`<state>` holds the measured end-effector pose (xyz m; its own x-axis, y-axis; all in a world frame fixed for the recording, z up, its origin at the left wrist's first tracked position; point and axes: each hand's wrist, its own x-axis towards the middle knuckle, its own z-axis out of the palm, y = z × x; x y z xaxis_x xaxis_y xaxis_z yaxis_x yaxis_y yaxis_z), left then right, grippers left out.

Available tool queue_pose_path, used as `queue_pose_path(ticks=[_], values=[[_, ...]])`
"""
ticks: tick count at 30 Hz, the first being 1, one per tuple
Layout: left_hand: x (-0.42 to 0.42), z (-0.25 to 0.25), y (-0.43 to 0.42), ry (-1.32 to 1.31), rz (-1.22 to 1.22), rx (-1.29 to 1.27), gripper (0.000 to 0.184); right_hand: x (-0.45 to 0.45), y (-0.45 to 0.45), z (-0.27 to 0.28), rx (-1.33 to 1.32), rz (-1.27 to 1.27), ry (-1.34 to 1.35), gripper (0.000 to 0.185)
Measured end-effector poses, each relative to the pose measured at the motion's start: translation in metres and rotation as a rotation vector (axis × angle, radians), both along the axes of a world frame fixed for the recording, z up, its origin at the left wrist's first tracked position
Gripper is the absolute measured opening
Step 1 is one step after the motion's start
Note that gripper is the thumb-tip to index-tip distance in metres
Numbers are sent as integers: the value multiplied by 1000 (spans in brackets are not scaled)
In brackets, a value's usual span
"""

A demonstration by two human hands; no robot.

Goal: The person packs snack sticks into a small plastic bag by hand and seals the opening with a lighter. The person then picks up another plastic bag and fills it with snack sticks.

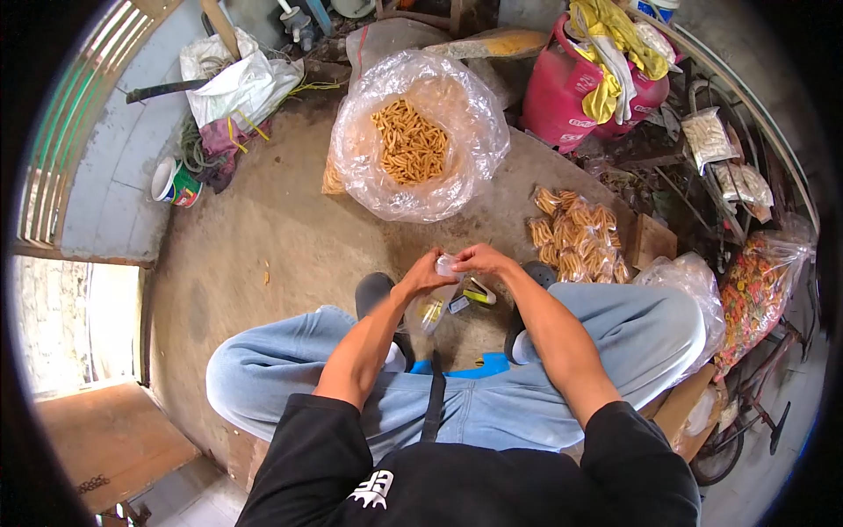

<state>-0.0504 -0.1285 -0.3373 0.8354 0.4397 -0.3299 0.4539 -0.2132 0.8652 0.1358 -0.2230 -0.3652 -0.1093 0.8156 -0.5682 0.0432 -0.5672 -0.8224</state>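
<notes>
Between my knees, my left hand (425, 272) is closed on a small clear plastic bag (448, 266). The fingers of my right hand (479, 259) pinch the same bag at its edge. Just below my hands is more clear plastic with a yellow patch (430, 311); whether it belongs to the held bag I cannot tell. A yellow-green stapler (479, 292) lies on the floor near my right hand, beside a small dark box (458, 304). Beyond my hands stands a large open clear sack (474, 149) with brown stick-shaped snacks (410, 142) in it.
Filled snack packets (580, 237) are piled to the right. Behind them stand red gas cylinders (562, 92) with yellow cloths. A sack of colourful pieces (762, 294) sits far right. At left are a white sack (241, 83) and a small tub (176, 183).
</notes>
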Motion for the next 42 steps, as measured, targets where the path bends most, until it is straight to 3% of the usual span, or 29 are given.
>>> queue_pose_path(ticks=[4,6,9,18,21,25,33,42], values=[[-2,9,-6,-28,23,47,70,0,-6,-8,-84,-71,13,30],[-3,16,-9,-49,18,29,71,-1,-10,-7,-179,-136,166,21],[-5,21,-12,-24,-10,3,67,0,-15,-2,-151,-76,224,18],[2,16,-20,-78,-42,-36,63,3,-15,19,-85,40,10,17],[4,16,-18,-86,-47,17,61,2,-16,21,64,-15,20,18],[4,24,-15,-66,-58,-69,62,5,-18,17,64,-59,7,16],[0,14,-13,-55,-31,-118,64,9,-18,16,-107,-241,175,25],[3,14,-10,-62,-33,-203,65,13,-19,19,-116,-316,339,42]])
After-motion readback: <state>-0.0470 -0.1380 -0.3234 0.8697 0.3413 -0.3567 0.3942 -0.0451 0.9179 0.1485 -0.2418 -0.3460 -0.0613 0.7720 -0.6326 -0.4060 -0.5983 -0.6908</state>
